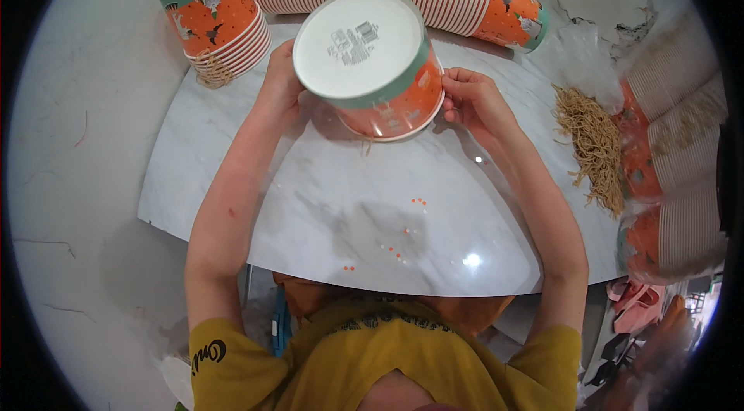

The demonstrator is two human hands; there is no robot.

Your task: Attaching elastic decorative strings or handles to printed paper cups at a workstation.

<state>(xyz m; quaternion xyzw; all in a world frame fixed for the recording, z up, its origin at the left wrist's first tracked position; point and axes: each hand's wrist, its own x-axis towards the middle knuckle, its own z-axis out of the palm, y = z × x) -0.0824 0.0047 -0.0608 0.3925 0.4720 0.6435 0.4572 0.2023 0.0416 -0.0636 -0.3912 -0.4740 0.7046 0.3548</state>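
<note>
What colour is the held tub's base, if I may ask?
The base is mostly white, clearest in the head view.

Worktop (310,194): white with grey marbling, front edge curved, glossy enough to throw back a hard spot of light. Tiny orange and white dots (419,201) lie scattered over its front half, some in pairs, others loosely grouped. Far right corner: crumpled transparent plastic film (577,50). Left, a pale grey surface (70,178) crossed by thin reddish and dark lines; jagged dark cracks (639,27) at upper right. Below the worktop: a narrow blue object (280,323), kind unclear. Lower right, pink footwear (642,307), partly hidden; bright glare near the rim.
</note>
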